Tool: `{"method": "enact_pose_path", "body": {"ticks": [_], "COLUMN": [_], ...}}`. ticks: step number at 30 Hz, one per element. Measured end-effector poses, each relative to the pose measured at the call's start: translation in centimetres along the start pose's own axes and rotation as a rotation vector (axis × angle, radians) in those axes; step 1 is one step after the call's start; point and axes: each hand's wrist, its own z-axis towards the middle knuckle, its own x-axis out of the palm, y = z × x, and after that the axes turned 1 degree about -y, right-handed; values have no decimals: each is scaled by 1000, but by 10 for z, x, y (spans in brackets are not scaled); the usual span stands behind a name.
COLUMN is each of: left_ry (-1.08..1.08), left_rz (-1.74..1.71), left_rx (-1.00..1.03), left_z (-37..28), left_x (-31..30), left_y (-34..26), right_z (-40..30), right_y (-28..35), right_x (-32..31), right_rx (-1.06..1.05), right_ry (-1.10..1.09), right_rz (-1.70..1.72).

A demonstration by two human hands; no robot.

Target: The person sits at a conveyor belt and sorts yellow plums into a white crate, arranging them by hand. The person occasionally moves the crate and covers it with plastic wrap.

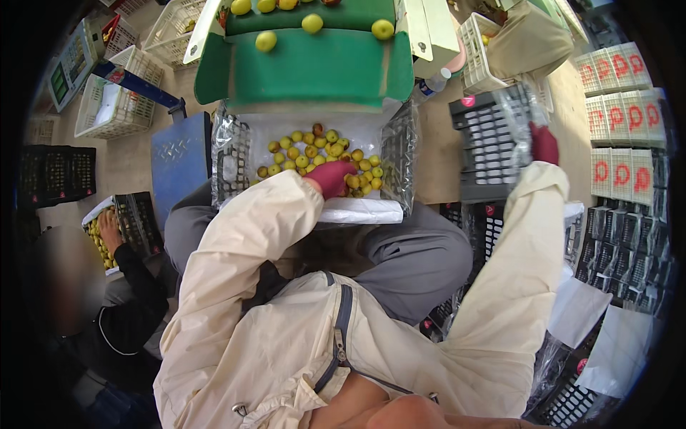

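Note:
Before me, a black plastic crate (pixel 234 161) lined with white paper and clear film holds small yellow-green and brown fruits (pixel 303 161) that look like jujubes. In a dark red glove, my left hand (pixel 331 178) reaches over the crate's near side and touches the fruits; its fingers are partly hidden. Out to the right, my right hand (pixel 545 143), also gloved, grips the far-right side of another black crate (pixel 489 145), tilted and with clear film along its edge. Above the lined crate slopes a green chute (pixel 308 69), with a few fruits near its top.
A blue platform scale (pixel 179 161) with a display (pixel 69 67) stands at left. Below it, a person's bare hand (pixel 110 229) rests on a fruit-filled crate. Stacked crates (pixel 621 171) line the right side. A plastic bottle (pixel 435 83) stands beside the chute.

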Motion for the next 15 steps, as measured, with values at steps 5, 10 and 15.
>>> {"method": "enact_pose_path", "body": {"ticks": [5,10,15], "left_ry": [-140,-108,-68], "left_rz": [345,252,412], "left_rx": [11,70,314], "left_z": [46,39,37], "left_x": [-17,-42,-30], "left_y": [65,94,84], "right_z": [-56,-95,-155], "right_y": [71,119,201], "right_x": [53,67,60], "right_rx": [18,-18,6], "right_ry": [77,394,506], "right_rz": [403,613,859]}}
